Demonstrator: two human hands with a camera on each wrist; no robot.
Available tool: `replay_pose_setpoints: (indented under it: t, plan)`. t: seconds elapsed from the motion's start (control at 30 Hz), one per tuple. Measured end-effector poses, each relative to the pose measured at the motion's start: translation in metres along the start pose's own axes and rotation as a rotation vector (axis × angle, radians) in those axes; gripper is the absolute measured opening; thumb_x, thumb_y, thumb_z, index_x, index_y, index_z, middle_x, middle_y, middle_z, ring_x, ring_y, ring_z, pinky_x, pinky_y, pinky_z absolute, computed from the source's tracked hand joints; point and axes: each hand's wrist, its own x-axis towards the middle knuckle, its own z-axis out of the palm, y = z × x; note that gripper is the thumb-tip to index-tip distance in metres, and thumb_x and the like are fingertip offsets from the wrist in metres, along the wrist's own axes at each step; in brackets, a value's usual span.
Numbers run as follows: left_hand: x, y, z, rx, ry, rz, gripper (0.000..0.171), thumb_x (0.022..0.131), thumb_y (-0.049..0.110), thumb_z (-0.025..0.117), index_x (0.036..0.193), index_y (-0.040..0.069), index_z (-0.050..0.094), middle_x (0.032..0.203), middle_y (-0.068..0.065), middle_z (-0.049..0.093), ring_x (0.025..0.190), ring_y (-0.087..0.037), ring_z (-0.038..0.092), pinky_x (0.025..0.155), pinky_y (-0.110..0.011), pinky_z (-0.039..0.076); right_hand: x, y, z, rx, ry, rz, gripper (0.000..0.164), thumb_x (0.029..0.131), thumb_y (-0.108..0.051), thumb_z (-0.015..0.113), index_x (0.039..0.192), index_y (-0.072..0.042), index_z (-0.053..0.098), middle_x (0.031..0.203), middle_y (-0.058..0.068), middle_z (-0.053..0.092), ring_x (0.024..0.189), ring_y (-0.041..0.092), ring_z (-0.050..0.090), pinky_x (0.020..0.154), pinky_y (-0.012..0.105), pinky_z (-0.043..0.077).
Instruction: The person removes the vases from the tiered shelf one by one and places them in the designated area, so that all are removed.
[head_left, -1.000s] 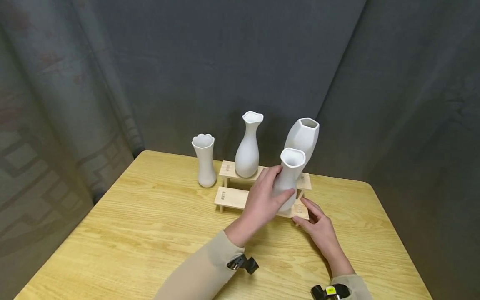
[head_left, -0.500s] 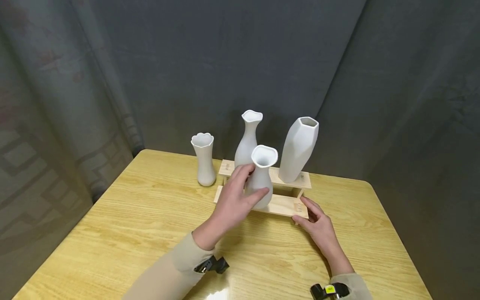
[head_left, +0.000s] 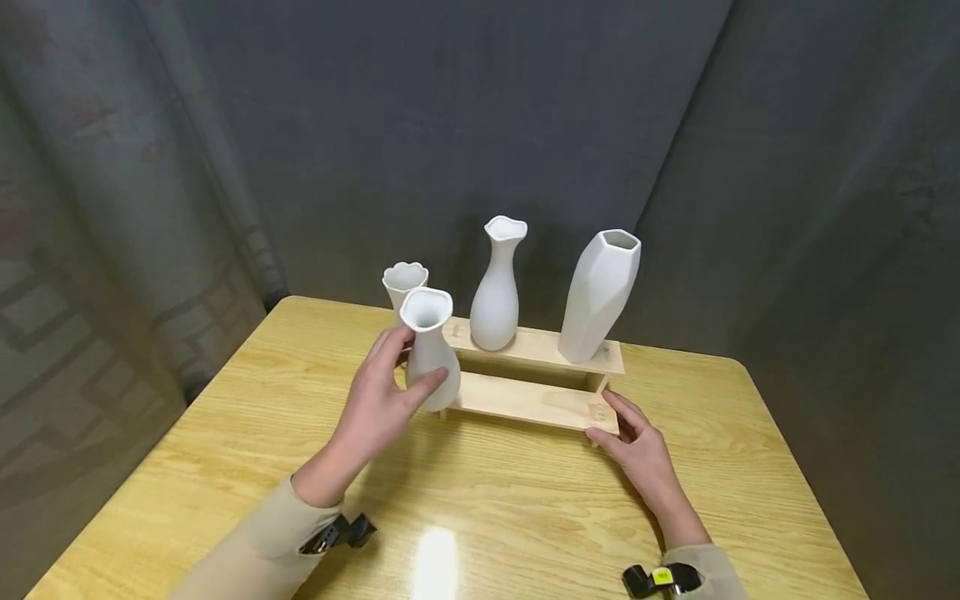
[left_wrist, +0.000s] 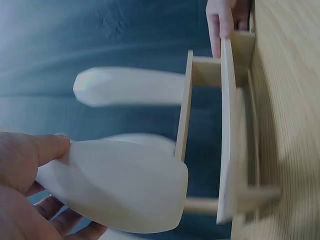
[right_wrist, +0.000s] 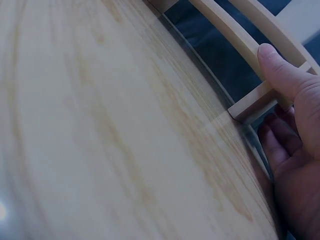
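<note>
My left hand (head_left: 367,408) grips a white vase (head_left: 433,371) with a wavy, flared rim, thumb on its near side and fingers behind. The vase is upright, overlapping the left end of a two-tier wooden stand (head_left: 517,400) in the head view. In the left wrist view its base (left_wrist: 170,200) hangs clear above the lower shelf (left_wrist: 227,140). At the stand's right end, my right hand (head_left: 641,454) holds the lower shelf, the thumb (right_wrist: 275,62) on its front edge and the other fingers curled around the end, partly hidden.
On the upper shelf stand a slender-necked vase (head_left: 495,308) and a faceted vase (head_left: 598,300), both white. Behind the held vase, a scalloped-rim vase (head_left: 403,277) is mostly hidden. The wooden table (head_left: 517,500) ends near dark curtains (head_left: 420,133).
My left hand has carried the wavy-rimmed vase leftward from the right part of the lower shelf to its left end. My right hand has stayed at the stand's right end.
</note>
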Motion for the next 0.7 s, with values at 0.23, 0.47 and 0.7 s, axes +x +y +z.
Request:
replay_pose_setpoints:
  t: [0.23,0.47,0.7]
  plan:
    - [0.003,-0.02,-0.031,0.019,0.062,-0.056,0.062,0.095,0.001,0.086,0.15,-0.001,0.058,0.141,-0.021,0.061,0.133,-0.038,0.06,0.109,-0.06,0.054,-0.001,-0.005,-0.001,0.005,-0.003,0.003,0.079,0.101,-0.033,0.084,0.17,-0.02,0.046,0.177,0.01,0.034,0.163,0.033,0.031,0.109,0.006,0.036]
    - [0.009,-0.043,-0.052,0.047,0.096,-0.09,0.06,0.098,-0.001,0.083,0.151,-0.004,0.055,0.141,-0.023,0.06,0.134,-0.04,0.059,0.111,-0.063,0.051,0.001,-0.006,-0.001,0.024,0.005,-0.003,0.078,0.101,-0.031,0.085,0.169,-0.019,0.048,0.176,0.008,0.036,0.163,0.032,0.032,0.108,0.005,0.037]
    - [0.019,-0.073,-0.061,0.039,0.115,-0.121,0.056,0.1,0.001,0.081,0.149,-0.007,0.053,0.141,-0.026,0.057,0.134,-0.042,0.057,0.115,-0.064,0.048,-0.001,-0.005,0.0,0.037,0.002,0.002,0.079,0.101,-0.031,0.085,0.169,-0.019,0.047,0.177,0.009,0.034,0.163,0.031,0.032,0.108,0.006,0.037]
